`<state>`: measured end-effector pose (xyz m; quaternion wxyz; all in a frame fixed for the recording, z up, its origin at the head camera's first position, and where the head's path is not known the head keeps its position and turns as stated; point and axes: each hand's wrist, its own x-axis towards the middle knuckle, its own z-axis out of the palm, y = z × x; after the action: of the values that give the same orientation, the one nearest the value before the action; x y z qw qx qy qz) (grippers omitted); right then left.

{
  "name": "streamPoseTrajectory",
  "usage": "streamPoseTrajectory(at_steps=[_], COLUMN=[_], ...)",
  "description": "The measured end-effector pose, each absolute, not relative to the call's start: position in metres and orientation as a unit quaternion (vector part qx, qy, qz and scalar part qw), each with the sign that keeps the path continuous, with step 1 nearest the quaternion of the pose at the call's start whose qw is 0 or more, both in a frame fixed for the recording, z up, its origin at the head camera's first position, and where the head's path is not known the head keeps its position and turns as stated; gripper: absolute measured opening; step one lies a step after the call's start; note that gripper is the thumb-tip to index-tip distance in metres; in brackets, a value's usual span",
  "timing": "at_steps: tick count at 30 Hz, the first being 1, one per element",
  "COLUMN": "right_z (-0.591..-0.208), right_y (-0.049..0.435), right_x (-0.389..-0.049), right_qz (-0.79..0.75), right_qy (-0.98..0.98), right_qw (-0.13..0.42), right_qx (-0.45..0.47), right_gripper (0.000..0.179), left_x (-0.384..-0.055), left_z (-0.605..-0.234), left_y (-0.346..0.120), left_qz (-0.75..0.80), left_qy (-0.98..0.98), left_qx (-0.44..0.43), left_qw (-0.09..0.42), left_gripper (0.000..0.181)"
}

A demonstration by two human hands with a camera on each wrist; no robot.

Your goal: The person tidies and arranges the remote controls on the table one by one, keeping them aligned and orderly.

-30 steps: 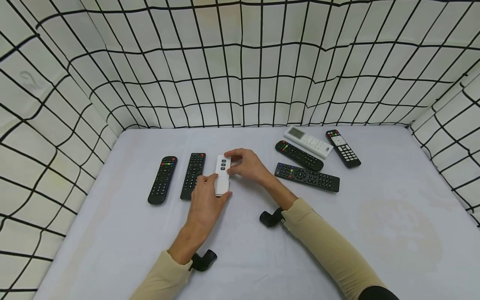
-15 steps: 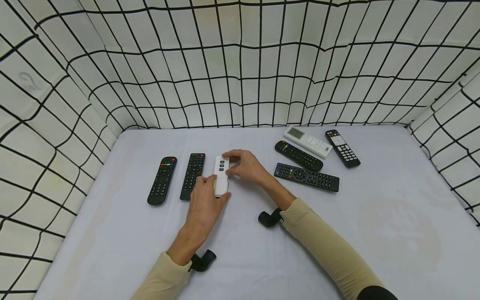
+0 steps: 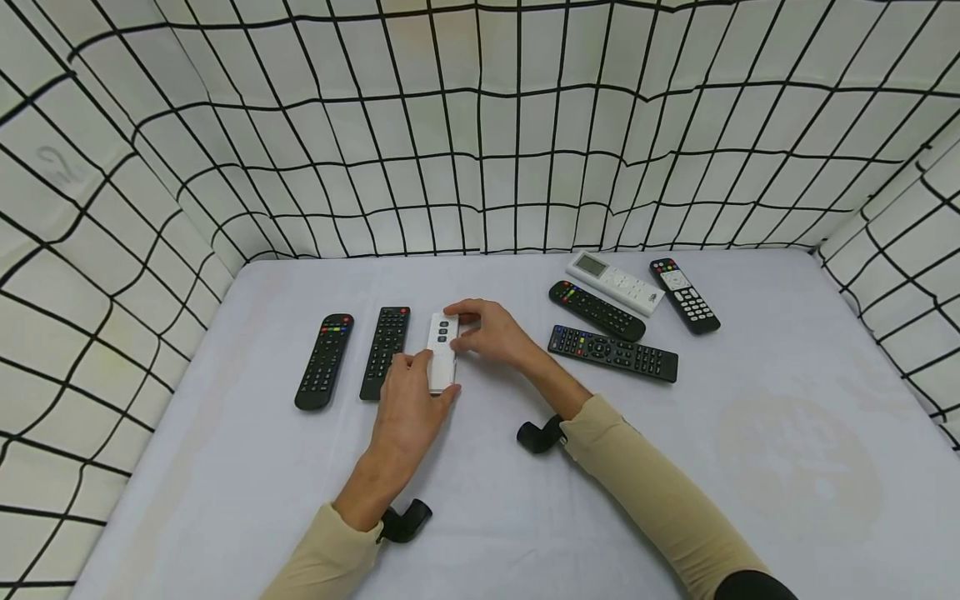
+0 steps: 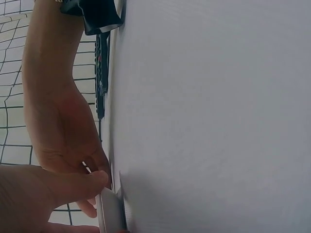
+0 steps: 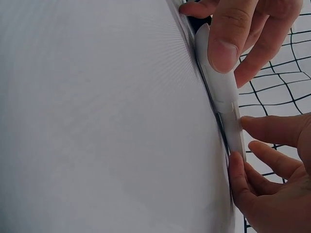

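Note:
A slim white remote control (image 3: 442, 367) with a few dark buttons lies on the white table, long side pointing away from me. My left hand (image 3: 408, 408) holds its near half, thumb at the near right corner and fingers at the left edge. At the far end, my right hand (image 3: 495, 332) pinches it, index finger on the top end and thumb along the right side. Both hands (image 5: 279, 179) also appear on the remote's edge in the right wrist view. In the left wrist view the left thumb (image 4: 90, 184) presses against the remote (image 4: 111, 211).
Left of the white remote lie two black remotes, one close by (image 3: 387, 346) and one farther out (image 3: 324, 362). To the right sit a black remote (image 3: 615, 353), another black one (image 3: 597, 311), a white remote with a screen (image 3: 615, 283) and a black-and-white one (image 3: 685, 297). Black netting (image 3: 480, 158) surrounds the table.
The white remote has shifted very slightly left along with both hands during the last second. The grips look the same, and the other remotes stay in place.

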<state>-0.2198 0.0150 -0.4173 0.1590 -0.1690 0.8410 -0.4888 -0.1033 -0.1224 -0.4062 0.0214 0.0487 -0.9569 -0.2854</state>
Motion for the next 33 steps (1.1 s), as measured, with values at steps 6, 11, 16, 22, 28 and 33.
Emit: streamPoseTrajectory(at_steps=[6,11,16,22,28,33], right_z=[-0.415,-0.411,-0.407,-0.400,-0.399,-0.398], right_y=[0.022,0.033,0.047,0.065,0.083,0.100], right_x=[-0.220,-0.221,-0.220,-0.216,-0.211,-0.205], right_qz=[-0.475,-0.482,-0.500,-0.512,-0.515,-0.512], right_qy=[0.851,0.854,0.848,0.845,0.847,0.850], right_qw=[0.145,0.127,0.111,0.084,0.048,0.024], right_qx=[-0.171,-0.151,-0.139,-0.131,-0.121,-0.122], right_gripper=[0.055,0.049,0.043,0.040,0.035,0.034], left_x=[-0.104,-0.106,-0.111,-0.118,-0.123,-0.126], left_z=[-0.406,-0.406,-0.405,-0.405,-0.409,-0.411], left_y=[-0.121,-0.120,-0.115,-0.106,-0.096,-0.086], left_qz=[-0.258,-0.232,-0.229,-0.254,-0.278,-0.297], left_qy=[-0.965,-0.970,-0.968,-0.960,-0.952,-0.945], left_qx=[0.044,0.035,0.008,-0.019,-0.045,-0.066], left_qw=[0.034,0.064,0.099,0.116,0.118,0.116], left_gripper=[0.064,0.061,0.055,0.045,0.039,0.036])
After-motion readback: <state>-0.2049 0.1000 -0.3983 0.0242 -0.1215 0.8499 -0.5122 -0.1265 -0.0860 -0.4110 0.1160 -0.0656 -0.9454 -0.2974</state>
